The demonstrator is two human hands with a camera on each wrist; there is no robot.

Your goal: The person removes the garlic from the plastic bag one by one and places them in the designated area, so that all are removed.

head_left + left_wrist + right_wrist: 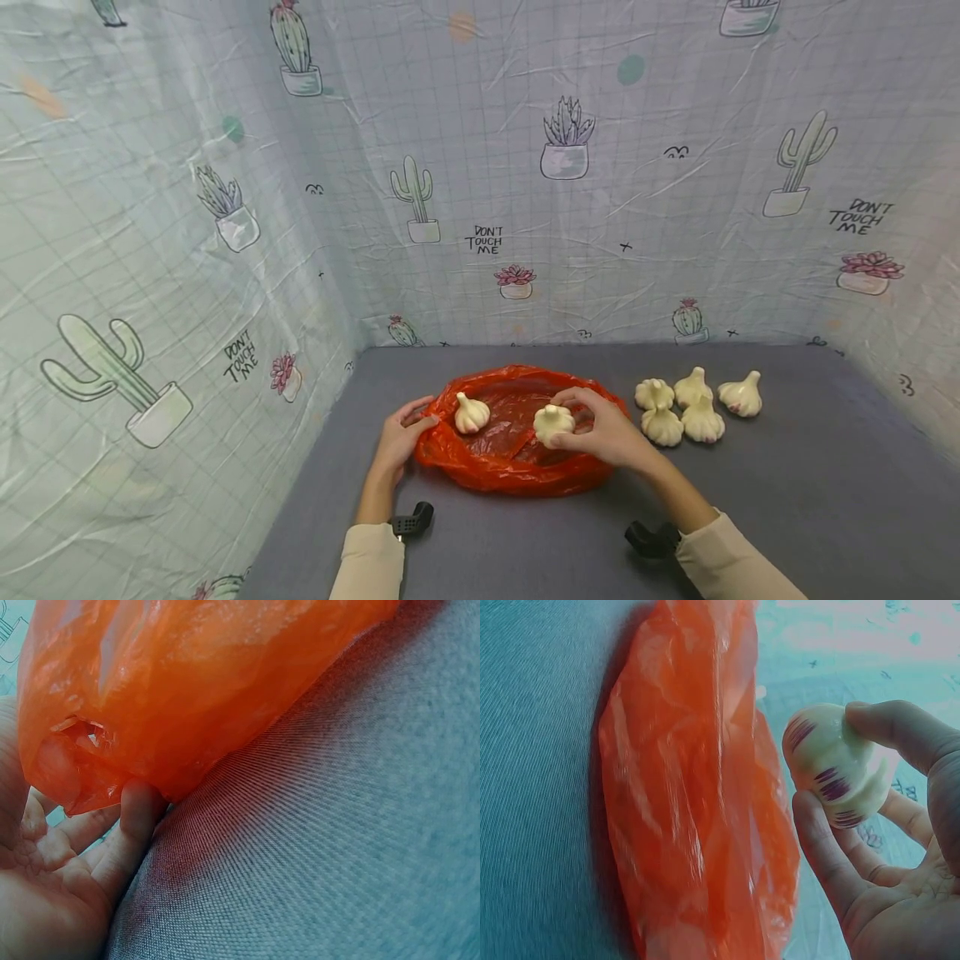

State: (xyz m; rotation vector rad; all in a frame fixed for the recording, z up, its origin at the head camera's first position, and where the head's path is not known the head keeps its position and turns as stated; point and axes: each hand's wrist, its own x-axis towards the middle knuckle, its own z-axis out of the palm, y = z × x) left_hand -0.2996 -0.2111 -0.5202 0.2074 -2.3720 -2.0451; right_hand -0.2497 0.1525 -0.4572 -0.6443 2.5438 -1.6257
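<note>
A red plastic bag (517,479) lies on the table with its mouth spread wide and its rim bunched into a ring. At the bag's left end, my left hand (402,435) grips the rim, thumb on top. The left wrist view shows that hand's fingers (139,814) against the crumpled plastic. My right hand (603,429) pinches a garlic bulb (553,424) between thumb and fingers, over the bag's opening. Purple streaks mark that bulb's underside in the right wrist view. Another garlic bulb (472,414) sits inside the bag, towards the left.
To the right of the bag several garlic bulbs stand close together, one of them (703,419) at the front. A separate garlic bulb (741,395) lies on its side just beyond them. The grey table (525,550) meets a cactus-print sheet (465,183) behind and at the sides.
</note>
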